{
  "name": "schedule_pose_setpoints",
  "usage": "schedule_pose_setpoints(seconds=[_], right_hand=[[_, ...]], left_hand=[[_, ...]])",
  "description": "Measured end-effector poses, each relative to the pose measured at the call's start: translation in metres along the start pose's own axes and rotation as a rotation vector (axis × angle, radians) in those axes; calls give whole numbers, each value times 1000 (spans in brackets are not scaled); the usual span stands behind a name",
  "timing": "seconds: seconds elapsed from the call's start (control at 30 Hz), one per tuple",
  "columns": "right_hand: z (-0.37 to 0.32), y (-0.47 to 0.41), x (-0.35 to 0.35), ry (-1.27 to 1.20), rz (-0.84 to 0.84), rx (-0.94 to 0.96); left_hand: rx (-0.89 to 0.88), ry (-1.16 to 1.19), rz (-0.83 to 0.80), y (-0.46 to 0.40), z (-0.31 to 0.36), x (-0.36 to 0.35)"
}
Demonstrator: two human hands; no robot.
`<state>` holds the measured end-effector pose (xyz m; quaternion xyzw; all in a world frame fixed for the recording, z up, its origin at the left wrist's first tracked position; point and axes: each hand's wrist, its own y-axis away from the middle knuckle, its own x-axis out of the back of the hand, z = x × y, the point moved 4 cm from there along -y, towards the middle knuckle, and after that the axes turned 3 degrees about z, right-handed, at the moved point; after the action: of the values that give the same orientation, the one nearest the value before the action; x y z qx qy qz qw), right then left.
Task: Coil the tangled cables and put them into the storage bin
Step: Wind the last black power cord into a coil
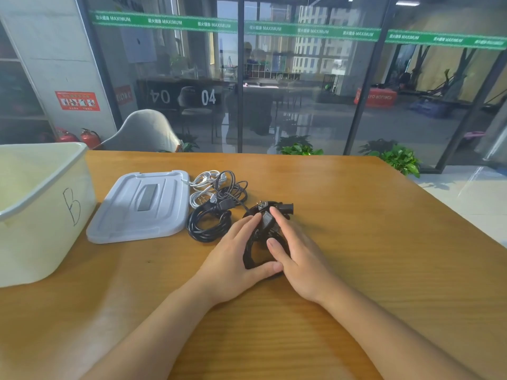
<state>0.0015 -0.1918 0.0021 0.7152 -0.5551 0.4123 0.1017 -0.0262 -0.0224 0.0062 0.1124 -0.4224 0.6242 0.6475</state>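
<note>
A coiled black power cable [251, 252] lies on the wooden table [356, 242], its plugs [277, 208] at the far end. My left hand [233, 259] cups its left side, thumb curled under the near loop. From the right, my right hand [296, 256] lies over the coil with fingers across it. A second black cable coil [208, 223] and tangled white and thin black cables [216, 187] lie just left. The white storage bin [41, 204], marked B, stands open at the far left.
The bin's grey lid [142, 207] lies flat between the bin and the cables. A chair [145, 133] stands behind the table's far edge. Plants [400, 157] and a glass wall are beyond it.
</note>
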Motion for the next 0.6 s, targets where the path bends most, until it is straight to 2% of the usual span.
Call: schedule_pose_setpoints(seconds=[0.13, 0.23, 0.37, 0.5, 0.6], right_hand=[[2, 9, 0, 48, -78, -16], [0, 8, -1, 130, -104, -32], [-3, 9, 2, 206, -70, -50], [-8, 0, 11, 214, 9, 26], [-8, -18, 11, 276, 68, 95]], left_hand=[[-32, -381, -73, 7, 1, -7], [-27, -499, -106, 8, -2, -9], [-64, -539, -107, 6, -2, -5], [-134, -436, 10, -6, -1, 12], [-139, -462, 49, -22, -8, 19]])
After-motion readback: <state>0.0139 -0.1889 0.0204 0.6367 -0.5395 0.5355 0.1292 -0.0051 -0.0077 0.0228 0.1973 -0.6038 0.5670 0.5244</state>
